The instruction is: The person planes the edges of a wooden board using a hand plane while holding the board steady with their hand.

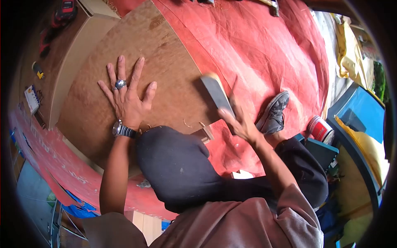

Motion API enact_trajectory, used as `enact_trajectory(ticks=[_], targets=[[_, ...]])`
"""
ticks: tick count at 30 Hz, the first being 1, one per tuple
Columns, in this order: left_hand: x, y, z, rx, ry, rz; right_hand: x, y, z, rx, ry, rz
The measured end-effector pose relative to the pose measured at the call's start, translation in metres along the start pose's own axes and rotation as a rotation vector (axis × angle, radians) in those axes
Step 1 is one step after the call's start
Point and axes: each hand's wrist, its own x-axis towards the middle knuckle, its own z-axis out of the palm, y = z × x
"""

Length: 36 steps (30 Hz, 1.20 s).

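Note:
My left hand (130,99) lies flat on a brown wooden panel (169,78), its fingers spread, with a ring on one finger and a watch on the wrist. My right hand (242,122) grips a long tool (215,91) with a flat grey face and a pale edge, slightly blurred, at the panel's right edge. Whether the tool touches the panel I cannot tell. Small shavings lie on the panel near my knee (173,161), which rests at its lower edge.
Red sheeting (248,45) covers the ground. A red power tool (66,10) sits on a wooden box at upper left. My shoe (275,111), a red-and-white can (320,130) and a dark teal case (318,153) are at right. A hammer (273,6) lies at the top.

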Motion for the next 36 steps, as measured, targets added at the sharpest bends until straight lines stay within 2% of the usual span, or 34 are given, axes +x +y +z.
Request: enact_trajectory(ticks=[1,4,7,10,13,15,16,17,19,20,21,23,24,26,29,30,31,33,35,36], targets=[[-0.001,0.0,0.0,0.003,-0.005,-0.003,-0.019,0.004,-0.003,-0.047,-0.01,0.105],[-0.001,-0.001,0.002,0.013,-0.001,0.003,0.02,0.005,0.002,0.031,0.073,0.051],[-0.001,-0.002,0.003,0.021,0.018,0.012,0.126,-0.042,0.002,0.05,0.123,-0.138],[-0.002,-0.001,0.003,0.032,0.029,0.017,0.194,-0.077,0.0,0.119,0.041,-0.032],[-0.002,-0.001,0.004,0.059,0.031,0.016,0.166,-0.043,0.011,0.049,0.135,-0.085],[-0.002,0.0,0.003,0.056,0.029,0.011,0.085,-0.018,0.008,-0.032,0.143,-0.008],[-0.001,-0.001,0.004,0.057,0.031,0.003,0.048,-0.008,0.01,0.054,0.159,-0.061],[-0.003,-0.001,0.004,0.048,0.029,0.0,0.015,0.009,0.004,0.069,0.05,0.078],[-0.001,0.0,0.003,0.032,0.036,0.005,-0.003,0.009,0.003,0.118,0.017,0.27],[0.0,0.001,0.003,0.032,0.029,0.005,0.001,0.012,0.005,0.114,0.037,0.233],[-0.002,0.001,0.003,0.038,0.023,0.001,0.025,0.009,0.01,0.043,0.127,0.048],[-0.002,0.0,0.003,0.05,0.031,-0.002,0.099,-0.015,0.017,0.001,0.212,-0.148],[-0.002,0.0,0.003,0.051,0.035,-0.001,0.131,-0.039,0.014,0.031,0.208,-0.149],[-0.004,0.0,0.003,0.051,0.041,0.002,0.179,-0.076,0.002,-0.083,0.1,0.015],[-0.001,0.001,0.004,0.034,0.051,0.009,0.164,-0.04,0.01,-0.081,0.169,-0.086],[-0.002,0.001,0.004,0.034,0.047,0.006,0.117,-0.057,0.01,-0.01,0.163,0.032],[-0.003,-0.001,0.004,0.037,0.045,-0.003,0.086,-0.011,0.017,-0.078,0.233,-0.064],[-0.003,-0.001,0.004,0.035,0.05,-0.009,0.016,0.024,0.016,-0.029,0.171,0.047],[-0.002,0.0,0.003,0.032,0.051,-0.009,0.0,0.01,0.009,0.024,0.075,0.243],[-0.002,-0.001,0.003,0.033,0.052,-0.007,0.009,0.021,0.011,-0.037,0.118,0.111]])
